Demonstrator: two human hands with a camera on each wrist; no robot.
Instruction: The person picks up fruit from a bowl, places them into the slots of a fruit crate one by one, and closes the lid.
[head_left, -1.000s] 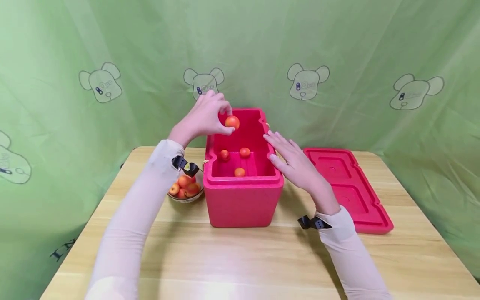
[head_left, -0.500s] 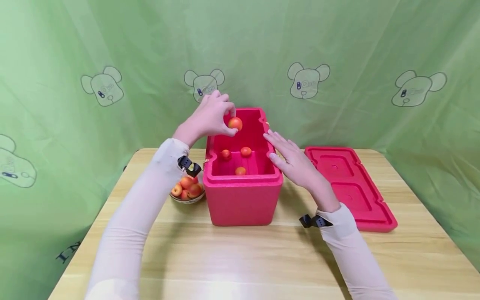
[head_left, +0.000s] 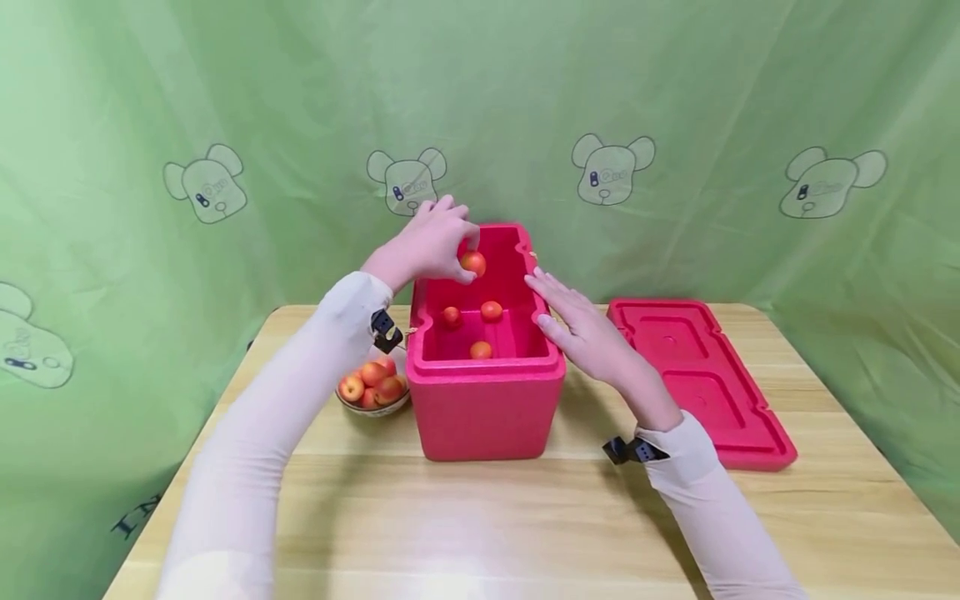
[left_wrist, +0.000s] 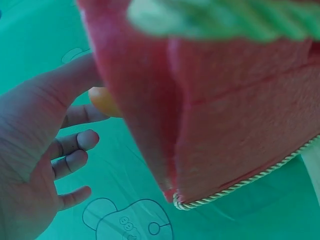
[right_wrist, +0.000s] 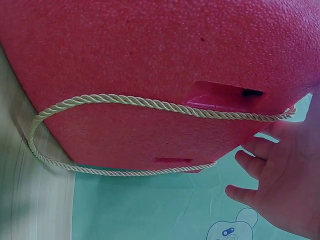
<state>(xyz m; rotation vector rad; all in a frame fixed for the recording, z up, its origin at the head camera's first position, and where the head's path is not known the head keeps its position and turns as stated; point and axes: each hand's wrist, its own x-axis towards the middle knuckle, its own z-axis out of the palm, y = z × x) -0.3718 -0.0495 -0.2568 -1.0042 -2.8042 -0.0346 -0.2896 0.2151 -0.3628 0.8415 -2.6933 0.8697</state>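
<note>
My left hand [head_left: 433, 243] reaches over the left rim of a red foam box [head_left: 486, 417] and pinches a small round orange-red fruit [head_left: 473, 264] between thumb and fingers. In the left wrist view the same fruit [left_wrist: 106, 102] shows partly behind the box wall, while the other fingers spread loosely. Inside the box, three similar fruits [head_left: 491, 311] lie apart on the floor. Against the right rim rests my right hand [head_left: 588, 337], its fingers fairly straight. From the right wrist, the hand [right_wrist: 287, 175] appears at the box's edge, its fingertips partly hidden.
Left of the box stands a patterned bowl [head_left: 378, 411] piled with several yellow-red fruits [head_left: 372, 373]. The red lid [head_left: 701, 383] lies on the wooden table [head_left: 465, 525] at right. A twisted rope handle [right_wrist: 145, 102] loops along the box's side. Green cloth [head_left: 510, 75] hangs behind.
My left hand has moved slightly right and lower with the fruit, into the box's opening. The right hand stays on the rim. The head view has shifted a little.
</note>
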